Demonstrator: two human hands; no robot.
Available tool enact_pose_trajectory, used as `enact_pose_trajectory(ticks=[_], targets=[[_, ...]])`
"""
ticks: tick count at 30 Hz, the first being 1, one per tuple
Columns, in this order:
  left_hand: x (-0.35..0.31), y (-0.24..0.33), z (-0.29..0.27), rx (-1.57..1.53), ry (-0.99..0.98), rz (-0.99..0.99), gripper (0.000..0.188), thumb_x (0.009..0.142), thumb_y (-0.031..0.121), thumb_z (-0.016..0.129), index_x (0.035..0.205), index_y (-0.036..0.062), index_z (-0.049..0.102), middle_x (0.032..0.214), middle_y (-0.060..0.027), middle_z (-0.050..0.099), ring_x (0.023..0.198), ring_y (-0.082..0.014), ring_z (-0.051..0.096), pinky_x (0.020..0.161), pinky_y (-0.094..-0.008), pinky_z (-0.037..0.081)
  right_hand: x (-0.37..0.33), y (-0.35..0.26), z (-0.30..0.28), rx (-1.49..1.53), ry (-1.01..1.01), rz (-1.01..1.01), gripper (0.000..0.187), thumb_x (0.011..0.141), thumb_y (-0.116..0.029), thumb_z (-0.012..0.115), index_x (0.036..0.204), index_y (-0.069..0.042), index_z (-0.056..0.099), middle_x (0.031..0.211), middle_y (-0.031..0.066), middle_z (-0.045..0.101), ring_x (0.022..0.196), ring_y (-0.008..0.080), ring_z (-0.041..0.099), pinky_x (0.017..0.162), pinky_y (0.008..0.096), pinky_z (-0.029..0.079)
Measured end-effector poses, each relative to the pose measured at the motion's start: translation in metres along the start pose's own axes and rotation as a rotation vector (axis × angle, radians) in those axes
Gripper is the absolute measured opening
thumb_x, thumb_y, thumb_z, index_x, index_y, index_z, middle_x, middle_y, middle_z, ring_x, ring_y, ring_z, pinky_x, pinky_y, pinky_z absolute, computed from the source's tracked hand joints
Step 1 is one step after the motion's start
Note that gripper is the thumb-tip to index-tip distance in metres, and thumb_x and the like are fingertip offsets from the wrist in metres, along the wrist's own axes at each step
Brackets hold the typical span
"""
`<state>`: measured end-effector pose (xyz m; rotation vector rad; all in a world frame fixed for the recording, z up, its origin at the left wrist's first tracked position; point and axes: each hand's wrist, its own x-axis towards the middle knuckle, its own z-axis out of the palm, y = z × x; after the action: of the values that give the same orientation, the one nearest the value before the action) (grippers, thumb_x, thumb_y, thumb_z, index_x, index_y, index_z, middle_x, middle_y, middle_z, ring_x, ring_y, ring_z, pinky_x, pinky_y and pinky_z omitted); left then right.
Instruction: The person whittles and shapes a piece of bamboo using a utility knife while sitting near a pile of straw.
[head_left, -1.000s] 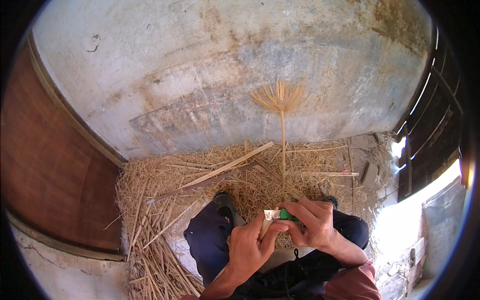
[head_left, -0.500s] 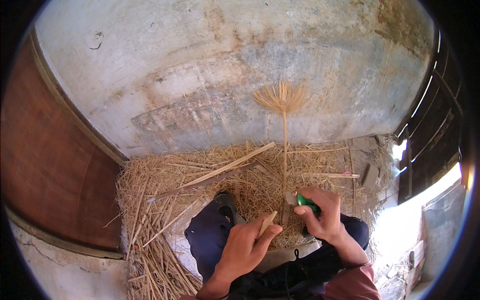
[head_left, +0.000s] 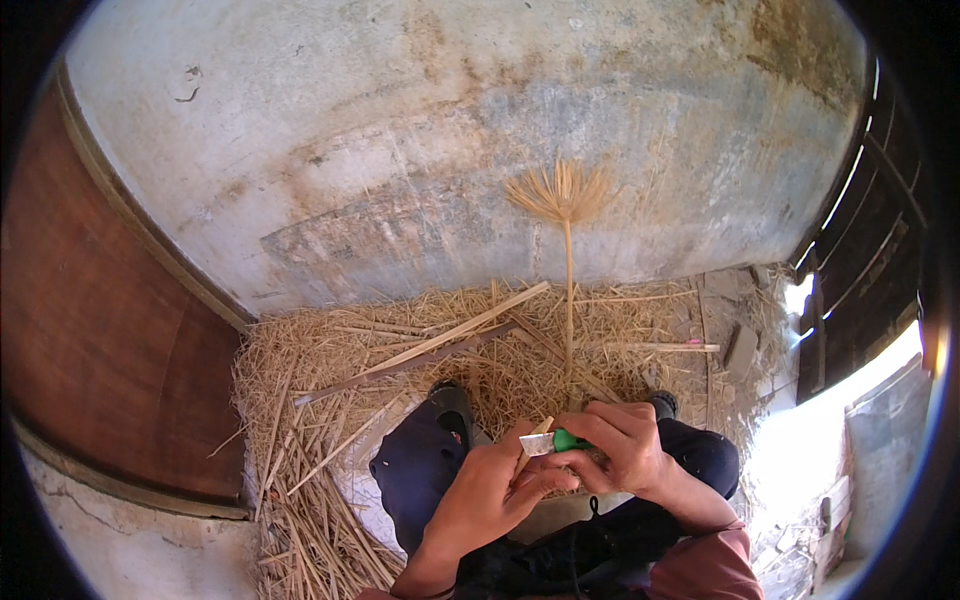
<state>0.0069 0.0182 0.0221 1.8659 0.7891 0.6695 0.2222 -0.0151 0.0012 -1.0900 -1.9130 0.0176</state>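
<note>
With twelve o'clock at the top of our view, we face a weathered, grey-white plaster wall at twelve, with a flat reddish-brown door panel at nine. Below the wall, the floor is strewn with loose, straw-coloured litter, thickening at seven into a heap of long, thin, tan strips. A fan-headed, straw-coloured broom with a slender stick handle leans on the wall towards one. Our left hand, at six, is closed round a short, pale, narrow piece of wood, which lies between five and six, its tip pointing towards one. Our right hand, between four and five, is clamped on a green-handled knife with a broad metal blade, which crosses over the wood; we cannot tell whether its edge is biting. We judge the cutting to be under way: the wood's exposed end looks bare and pale, but with the blade across it, we would not call the piece finished.
</note>
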Motion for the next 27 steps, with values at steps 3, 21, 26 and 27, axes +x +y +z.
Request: enact_pose_trajectory(ticks=[3,21,26,27], targets=[[0.003,0.003,0.007,0.006,0.094,0.062,0.034,0.101,0.028,0.079,0.099,-0.0020,0.063,0.069,-0.0133,0.060,0.053,-0.0200,0.055,0.052,-0.0346,0.040,-0.002,0.001,0.002,-0.011,0.018,0.018,0.035,0.082,-0.026,0.089,0.107,-0.005,0.076,0.074,0.0036,0.066,0.056,0.0216,0.066,0.048,0.0341,0.050],[0.002,-0.002,0.007,-0.032,0.074,0.013,0.029,0.102,0.027,0.078,0.102,0.0000,0.069,0.063,-0.0081,0.056,0.051,-0.0143,0.048,0.050,-0.0332,0.037,0.003,0.003,-0.004,0.107,-0.029,0.048,0.034,0.085,-0.025,0.088,0.109,-0.004,0.076,0.078,0.0071,0.069,0.056,0.0243,0.066,0.049,0.0360,0.051],[0.001,-0.001,0.003,-0.174,-0.020,-0.073,0.028,0.102,0.027,0.078,0.108,0.0009,0.070,0.065,-0.0074,0.058,0.055,-0.0111,0.046,0.051,-0.0330,0.036,0.003,-0.001,-0.005,0.071,-0.039,0.032,0.035,0.085,-0.026,0.088,0.110,-0.005,0.076,0.077,0.0064,0.069,0.057,0.0237,0.067,0.049,0.0360,0.051],[0.002,-0.002,0.003,-0.167,-0.028,-0.058,0.028,0.102,0.027,0.078,0.108,0.0009,0.071,0.064,-0.0076,0.057,0.055,-0.0113,0.045,0.051,-0.0333,0.036,0.002,-0.002,-0.005,0.052,-0.030,0.035,0.035,0.084,-0.026,0.088,0.110,-0.005,0.076,0.078,0.0061,0.069,0.057,0.0234,0.067,0.049,0.0358,0.051]])
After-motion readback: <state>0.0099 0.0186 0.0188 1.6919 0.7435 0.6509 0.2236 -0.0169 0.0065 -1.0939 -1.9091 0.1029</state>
